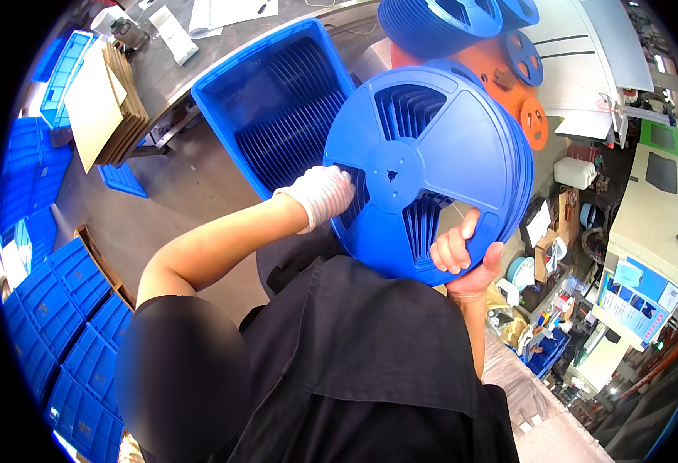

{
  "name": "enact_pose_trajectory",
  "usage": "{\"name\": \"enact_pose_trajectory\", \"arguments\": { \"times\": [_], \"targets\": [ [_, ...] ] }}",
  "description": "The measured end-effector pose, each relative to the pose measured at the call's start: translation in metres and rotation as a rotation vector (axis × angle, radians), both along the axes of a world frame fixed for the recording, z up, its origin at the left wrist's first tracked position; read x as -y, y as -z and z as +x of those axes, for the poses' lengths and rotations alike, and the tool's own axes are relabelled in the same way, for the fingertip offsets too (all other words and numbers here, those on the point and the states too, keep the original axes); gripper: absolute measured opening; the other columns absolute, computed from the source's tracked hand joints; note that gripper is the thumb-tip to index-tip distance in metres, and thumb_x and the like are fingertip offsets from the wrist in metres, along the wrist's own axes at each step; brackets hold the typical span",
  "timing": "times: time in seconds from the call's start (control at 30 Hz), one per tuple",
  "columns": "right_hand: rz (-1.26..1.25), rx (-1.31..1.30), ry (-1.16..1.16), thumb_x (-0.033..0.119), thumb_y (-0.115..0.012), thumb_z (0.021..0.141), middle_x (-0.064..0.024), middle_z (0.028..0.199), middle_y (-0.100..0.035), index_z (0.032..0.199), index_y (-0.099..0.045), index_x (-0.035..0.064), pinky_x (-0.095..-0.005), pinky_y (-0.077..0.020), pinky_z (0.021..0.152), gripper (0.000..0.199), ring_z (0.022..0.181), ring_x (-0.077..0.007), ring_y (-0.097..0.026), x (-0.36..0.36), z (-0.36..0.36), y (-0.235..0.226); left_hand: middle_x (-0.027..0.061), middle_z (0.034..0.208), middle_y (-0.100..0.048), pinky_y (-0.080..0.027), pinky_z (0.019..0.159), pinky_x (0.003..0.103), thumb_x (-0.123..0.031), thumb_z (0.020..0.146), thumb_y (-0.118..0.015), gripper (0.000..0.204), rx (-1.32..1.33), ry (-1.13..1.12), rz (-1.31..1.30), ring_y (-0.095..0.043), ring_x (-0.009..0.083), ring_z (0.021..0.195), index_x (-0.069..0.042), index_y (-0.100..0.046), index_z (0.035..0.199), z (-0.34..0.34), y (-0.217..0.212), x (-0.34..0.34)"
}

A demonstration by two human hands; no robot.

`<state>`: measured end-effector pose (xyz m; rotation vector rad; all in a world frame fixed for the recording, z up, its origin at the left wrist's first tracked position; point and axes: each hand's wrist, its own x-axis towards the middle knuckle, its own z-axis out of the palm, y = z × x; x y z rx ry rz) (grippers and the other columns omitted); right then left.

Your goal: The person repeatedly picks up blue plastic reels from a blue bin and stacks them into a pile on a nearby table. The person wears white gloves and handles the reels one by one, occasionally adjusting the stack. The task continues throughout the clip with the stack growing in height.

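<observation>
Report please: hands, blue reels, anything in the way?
Left hand at left opening of blue reels, fingertips hidden. Right hand grips their lower edge. Reels held together as a stack. Blue bin close, upper left; may obstruct.
</observation>
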<state>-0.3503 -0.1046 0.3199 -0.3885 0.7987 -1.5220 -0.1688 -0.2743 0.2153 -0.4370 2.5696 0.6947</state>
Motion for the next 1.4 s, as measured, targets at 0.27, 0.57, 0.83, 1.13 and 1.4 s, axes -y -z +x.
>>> {"name": "enact_pose_trajectory", "arguments": {
  "times": [0.27, 0.57, 0.83, 1.13, 1.4],
  "targets": [
    [-0.007, 0.056, 0.085, 0.054, -0.065, 0.085, 0.0045, 0.056, -0.037, 0.096, -0.044, 0.0108, -0.0263, -0.0328, 0.051, 0.050, 0.048, -0.0091, -0.037, -0.004, -0.005, 0.003, 0.0128, 0.087, -0.061, -0.051, 0.069, 0.036, -0.003, 0.079, -0.057, 0.008, -0.458, -0.824, 0.407, -0.060, 0.0284, 0.075, -0.007, -0.059, 0.086, 0.050, 0.045, 0.006],
    [-0.031, 0.061, 0.100, 0.050, -0.064, 0.089, 0.0053, 0.056, -0.034, 0.097, -0.043, 0.0104, -0.0258, -0.0315, 0.050, 0.045, 0.048, -0.0079, -0.034, -0.003, -0.008, 0.006, 0.0126, 0.096, -0.060, -0.050, 0.078, 0.041, -0.016, 0.085, -0.064, 0.019, -0.271, -0.556, 0.212, -0.062, 0.0332, 0.086, -0.009, -0.061, 0.103, 0.100, 0.049, 0.006],
    [-0.018, 0.059, 0.081, 0.049, -0.065, 0.088, 0.0050, 0.055, -0.034, 0.097, -0.043, 0.0099, -0.0259, -0.0318, 0.050, 0.046, 0.048, -0.0082, -0.034, -0.001, -0.008, 0.002, 0.0120, 0.091, -0.057, -0.051, 0.074, 0.037, -0.002, 0.083, -0.055, 0.028, -0.482, -0.625, 0.402, -0.060, 0.0303, 0.081, -0.008, -0.059, 0.111, 0.050, 0.036, -0.027],
    [0.034, 0.046, 0.085, 0.048, -0.064, 0.089, 0.0046, 0.057, -0.035, 0.098, -0.043, 0.0090, -0.0262, -0.0331, 0.051, 0.045, 0.049, -0.0088, -0.036, 0.003, -0.002, -0.002, 0.0203, 0.095, -0.061, -0.051, 0.078, 0.045, -0.003, 0.085, -0.051, 0.013, -0.359, -0.693, 0.221, -0.062, 0.0376, 0.089, -0.006, -0.059, 0.095, 0.025, 0.034, -0.061],
    [-0.008, 0.057, 0.099, 0.048, -0.064, 0.089, 0.0046, 0.056, -0.035, 0.097, -0.043, 0.0100, -0.0263, -0.0332, 0.051, 0.044, 0.049, -0.0087, -0.036, -0.002, -0.001, 0.004, 0.0059, 0.088, -0.061, -0.049, 0.057, 0.028, -0.006, 0.088, -0.056, 0.028, -0.497, -1.337, 0.711, -0.056, 0.0105, 0.068, -0.009, -0.056, 0.116, 0.034, 0.048, -0.061]
  ]
}}
